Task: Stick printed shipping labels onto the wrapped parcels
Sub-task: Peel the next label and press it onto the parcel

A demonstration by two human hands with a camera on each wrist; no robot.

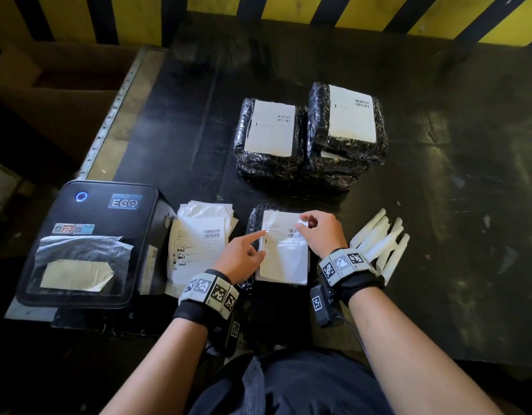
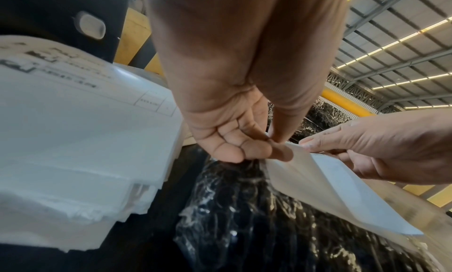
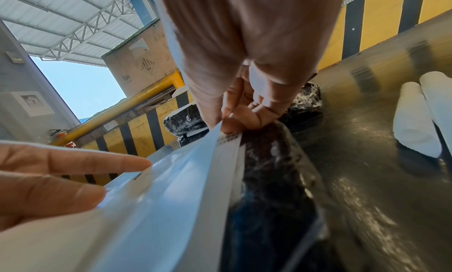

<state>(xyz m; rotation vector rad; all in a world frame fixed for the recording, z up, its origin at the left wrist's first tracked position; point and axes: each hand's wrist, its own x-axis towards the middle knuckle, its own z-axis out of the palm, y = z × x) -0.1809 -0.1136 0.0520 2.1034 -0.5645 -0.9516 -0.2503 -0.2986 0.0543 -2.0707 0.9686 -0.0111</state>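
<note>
A black wrapped parcel (image 1: pixel 254 217) (image 2: pixel 244 218) (image 3: pixel 269 179) lies right in front of me with a white shipping label (image 1: pixel 284 259) (image 2: pixel 318 189) (image 3: pixel 171 189) on top of it. My left hand (image 1: pixel 255 244) (image 2: pixel 269 146) (image 3: pixel 73 170) points its straight index finger onto the label's far left edge, the other fingers curled in. My right hand (image 1: pixel 305 225) (image 3: pixel 234 117) (image 2: pixel 367 141) pinches the label's far right corner between thumb and fingers. In the right wrist view that edge is lifted off the parcel.
A black label printer (image 1: pixel 88 244) sits at the left, with a pile of printed labels (image 1: pixel 198 244) beside it. Two stacks of labelled parcels (image 1: pixel 269 136) (image 1: pixel 347 124) stand further back. Rolled white backing papers (image 1: pixel 378 244) lie to the right. A yellow-and-black barrier (image 1: pixel 288 7) closes the far side.
</note>
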